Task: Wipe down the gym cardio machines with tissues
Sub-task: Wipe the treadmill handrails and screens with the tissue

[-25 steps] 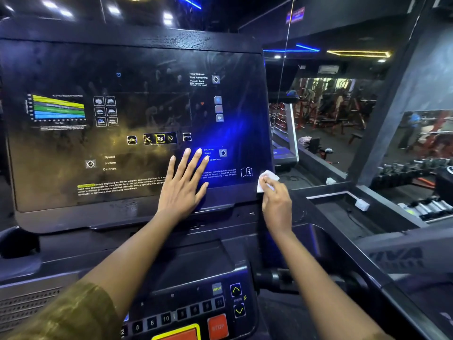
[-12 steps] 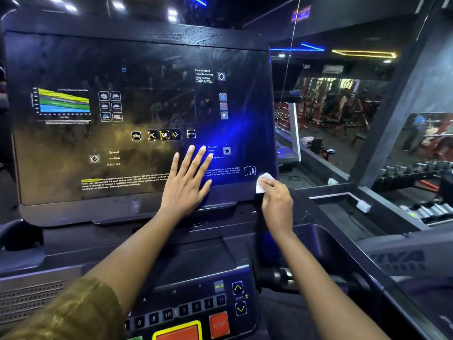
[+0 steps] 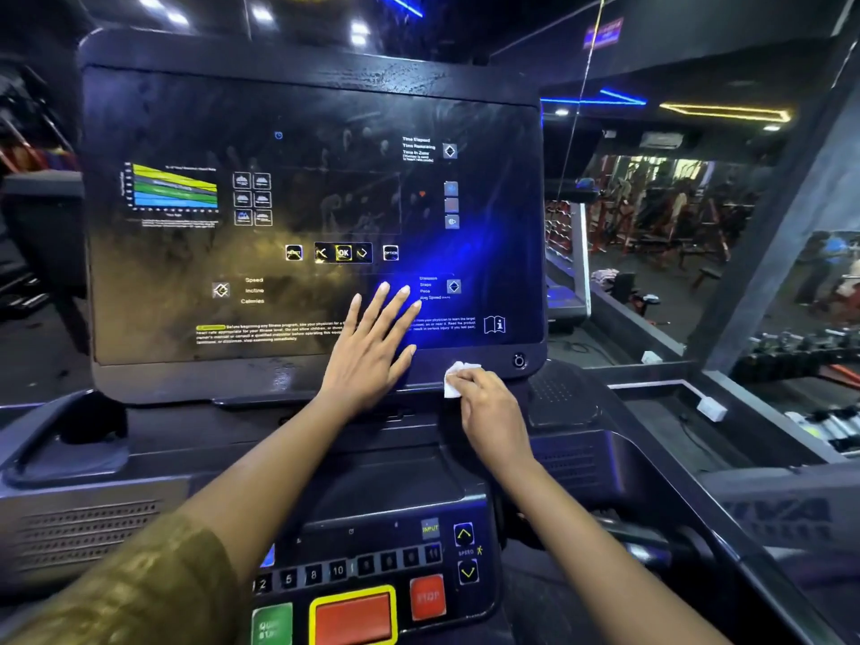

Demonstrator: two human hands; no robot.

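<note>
Right hand: grip closed, fingers curled round a crumpled white tissue. Tissue pressed to the bottom frame of the treadmill screen, near the right corner, poking out up and left of the knuckles.

Left hand: flat, fingers spread, palm low on the glass, holding nothing. Just beside the tissue on its left, apparently not touching.

Key relation: bottom frame long axis running left to right across the view. Most of its length lying left of the tissue, partly under the left hand. Right hand the nearer one, already on the frame.

Judged next: sweep leftward along the frame or up onto the smeared glass, lifting the left hand clear first. Button panel below, well apart from both hands.
</note>
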